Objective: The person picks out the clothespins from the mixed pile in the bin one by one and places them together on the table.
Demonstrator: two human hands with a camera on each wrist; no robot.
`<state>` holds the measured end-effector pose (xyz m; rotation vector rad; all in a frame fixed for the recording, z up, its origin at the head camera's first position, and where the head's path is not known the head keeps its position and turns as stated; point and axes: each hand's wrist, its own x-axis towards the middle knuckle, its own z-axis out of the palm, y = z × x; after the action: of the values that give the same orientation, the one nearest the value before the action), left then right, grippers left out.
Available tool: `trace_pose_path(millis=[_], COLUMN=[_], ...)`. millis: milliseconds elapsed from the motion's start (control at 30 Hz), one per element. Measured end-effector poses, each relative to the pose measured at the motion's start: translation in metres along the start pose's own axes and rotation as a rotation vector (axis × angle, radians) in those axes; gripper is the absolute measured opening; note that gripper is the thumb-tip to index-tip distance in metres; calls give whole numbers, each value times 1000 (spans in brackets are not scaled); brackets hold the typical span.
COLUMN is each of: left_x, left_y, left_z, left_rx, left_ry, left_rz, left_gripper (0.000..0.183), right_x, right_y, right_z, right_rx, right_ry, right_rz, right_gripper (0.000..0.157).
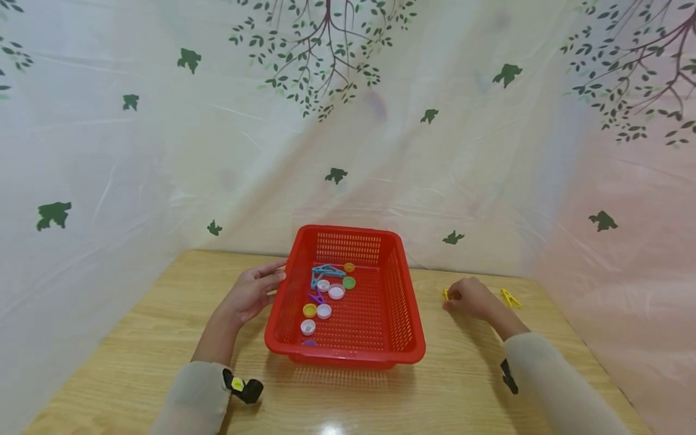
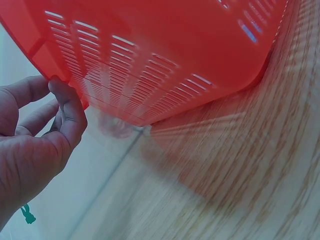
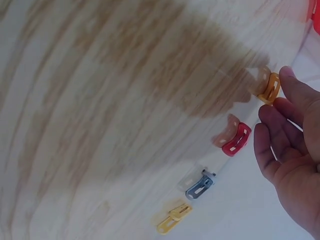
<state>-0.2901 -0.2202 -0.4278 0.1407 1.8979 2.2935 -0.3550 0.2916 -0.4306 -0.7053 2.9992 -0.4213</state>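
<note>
A red plastic basket [image 1: 408, 290] stands in the middle of the table, with blue clothespins [image 1: 328, 270], a purple clothespin [image 1: 317, 298] and several bottle caps [image 1: 324, 311] inside. My left hand [image 1: 252, 293] holds its left rim; in the left wrist view the curled fingers [image 2: 75, 117] meet the rim's edge. To the right of the basket, my right hand [image 1: 473, 299] pinches a yellow clothespin [image 3: 270, 89] between thumb and fingertip, close over the table. Beside that hand in the right wrist view lie a red clothespin [image 3: 236, 140], a grey-blue clothespin [image 3: 200, 185] and another yellow clothespin [image 3: 174, 218].
The wooden table [image 1: 147, 356] ends at the back against a pale curtain [image 1: 244, 157] printed with leaves and branches. Another curtain side hangs along the table's right edge. Both wrists wear dark straps, the left one with a small black camera [image 1: 250, 391].
</note>
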Motion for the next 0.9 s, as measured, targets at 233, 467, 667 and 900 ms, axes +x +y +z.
trace_pose_path(millis=[233,467,667,900], left_x=[1,2,1,0], left_y=[-1,-1,0,-1], left_z=[1,1,1,1], left_rx=[-1,-9,-1,4], left_ry=[0,-9,-7,5], left_rz=[0,0,5,0], left_gripper=[50,50,49,50], right_x=[1,-4,-7,1], right_y=[-1,1,4,-1], right_z=[3,1,-10,-31], right_rx=[-3,25,10,59], right_ry=[6,8,47,13], right_rz=[56,75,11,7], right_gripper=[17,21,32,37])
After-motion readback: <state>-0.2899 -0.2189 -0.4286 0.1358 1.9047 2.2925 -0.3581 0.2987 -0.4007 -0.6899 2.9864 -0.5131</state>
